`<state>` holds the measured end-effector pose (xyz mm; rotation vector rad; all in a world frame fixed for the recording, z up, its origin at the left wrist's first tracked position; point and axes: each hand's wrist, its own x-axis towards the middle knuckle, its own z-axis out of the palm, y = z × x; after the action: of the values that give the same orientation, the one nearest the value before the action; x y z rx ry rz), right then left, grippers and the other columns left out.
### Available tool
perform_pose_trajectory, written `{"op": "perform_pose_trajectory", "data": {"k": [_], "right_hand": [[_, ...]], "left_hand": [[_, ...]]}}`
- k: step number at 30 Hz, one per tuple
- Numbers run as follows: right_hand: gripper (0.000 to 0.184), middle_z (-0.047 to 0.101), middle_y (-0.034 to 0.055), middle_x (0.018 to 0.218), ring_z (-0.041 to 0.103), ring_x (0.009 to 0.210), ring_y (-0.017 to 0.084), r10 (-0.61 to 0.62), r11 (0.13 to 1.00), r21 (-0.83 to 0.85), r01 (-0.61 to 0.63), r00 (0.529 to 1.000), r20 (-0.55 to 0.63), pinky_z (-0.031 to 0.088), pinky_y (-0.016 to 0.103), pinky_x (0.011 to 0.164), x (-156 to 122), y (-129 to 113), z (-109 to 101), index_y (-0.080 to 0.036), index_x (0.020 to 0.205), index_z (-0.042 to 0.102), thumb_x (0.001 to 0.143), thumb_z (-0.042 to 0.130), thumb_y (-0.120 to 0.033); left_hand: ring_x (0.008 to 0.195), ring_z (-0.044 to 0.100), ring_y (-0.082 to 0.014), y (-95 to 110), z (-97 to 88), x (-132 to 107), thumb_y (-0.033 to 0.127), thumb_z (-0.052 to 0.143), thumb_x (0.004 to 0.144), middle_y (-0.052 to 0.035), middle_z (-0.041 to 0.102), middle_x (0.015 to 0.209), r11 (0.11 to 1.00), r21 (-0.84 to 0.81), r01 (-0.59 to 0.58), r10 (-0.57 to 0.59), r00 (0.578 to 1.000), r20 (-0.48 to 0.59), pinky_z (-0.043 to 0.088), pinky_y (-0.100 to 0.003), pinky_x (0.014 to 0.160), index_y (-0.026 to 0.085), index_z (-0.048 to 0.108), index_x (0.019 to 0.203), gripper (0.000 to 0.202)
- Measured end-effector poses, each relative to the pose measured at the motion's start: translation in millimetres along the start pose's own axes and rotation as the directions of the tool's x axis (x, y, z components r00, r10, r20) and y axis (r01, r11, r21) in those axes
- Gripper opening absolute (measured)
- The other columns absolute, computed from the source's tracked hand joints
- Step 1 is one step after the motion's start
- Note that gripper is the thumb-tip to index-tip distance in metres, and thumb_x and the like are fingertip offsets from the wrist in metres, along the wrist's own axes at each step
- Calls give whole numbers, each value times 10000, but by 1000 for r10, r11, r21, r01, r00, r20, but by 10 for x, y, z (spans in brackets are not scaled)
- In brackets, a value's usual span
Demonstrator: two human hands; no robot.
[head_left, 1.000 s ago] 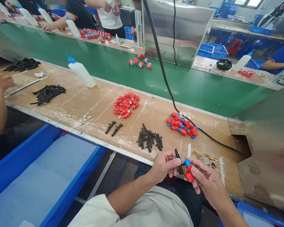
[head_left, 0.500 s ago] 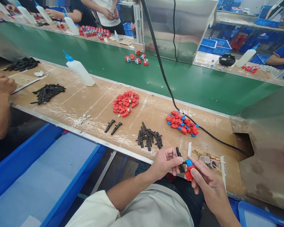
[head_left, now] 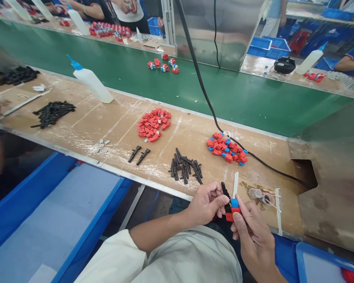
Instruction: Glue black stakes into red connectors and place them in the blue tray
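Observation:
My left hand [head_left: 208, 202] pinches a black plastic stick-like part [head_left: 225, 190] between thumb and fingers. In my right hand [head_left: 252, 228] is a small red and blue plastic piece [head_left: 235, 204], blue end up. The two parts touch side by side in front of my lap; whether they are joined is hidden by my fingers. Just beyond my left hand lies a pile of similar black parts [head_left: 184, 167]. Farther back on the right is a heap of red and blue pieces [head_left: 227, 148].
A heap of red pieces [head_left: 155, 125], two black parts [head_left: 142, 156] and small grey chips [head_left: 102, 145] lie leftward. A white bottle [head_left: 93, 83] leans behind. A black cable [head_left: 205, 92] crosses the bench. Small cups [head_left: 265, 198] with sticks stand right. Co-workers sit left and opposite.
The black part and the red and blue piece have come together; a gap with a thin black peg showed between them before. The view has shifted slightly.

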<state>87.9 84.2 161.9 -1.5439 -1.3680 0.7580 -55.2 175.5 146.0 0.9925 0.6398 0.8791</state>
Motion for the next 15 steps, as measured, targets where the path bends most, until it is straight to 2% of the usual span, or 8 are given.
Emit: {"op": "perform_pose_trajectory", "data": {"k": [3,6,8,10,12,15], "right_hand": [[393,582,63,909,564,567,136,-55,998,-33,54,998,-32,512,256,408,-38,64,71,-308,1399,635,1017,558,-355],[379,586,59,914,556,546,129,-53,999,-1,53,997,-64,508,254,409,-38,116,115,-310,1387,644,1020,553,-342],[380,593,56,930,578,568,136,-38,999,38,40,998,-40,525,257,437,6,119,83,-317,1385,641,1013,572,-352],[428,622,67,997,614,639,160,14,998,56,-15,1000,21,548,268,490,85,97,-7,-322,1419,604,998,598,-398],[450,656,81,1041,637,723,190,84,992,80,-96,987,139,580,302,596,176,67,-123,-308,1417,597,1001,571,-478],[482,688,93,973,643,742,214,128,949,223,-222,921,368,587,358,704,265,52,-239,-247,1268,685,1004,484,-597]], "left_hand": [[379,501,-73,-4,23,-28,634,685,846,34,580,518,999,27,-23,23,1000,-20,373,-168,393,200,468,746,496],[381,489,-75,2,6,-19,635,682,848,38,566,522,999,35,-38,38,999,-24,369,-176,391,205,464,740,494],[387,499,-81,18,-29,11,622,701,839,31,579,526,999,16,-34,34,999,2,387,-185,404,203,469,739,489],[406,522,-92,45,-64,48,613,726,822,17,602,542,999,-27,-30,31,999,39,414,-198,426,192,496,751,485],[449,555,-106,72,-82,82,628,745,795,0,620,576,997,-69,-38,43,997,70,445,-212,458,173,547,776,497],[513,572,-114,92,-65,112,672,757,754,-16,614,625,993,-97,-61,69,994,84,469,-225,510,147,608,789,547]]}}
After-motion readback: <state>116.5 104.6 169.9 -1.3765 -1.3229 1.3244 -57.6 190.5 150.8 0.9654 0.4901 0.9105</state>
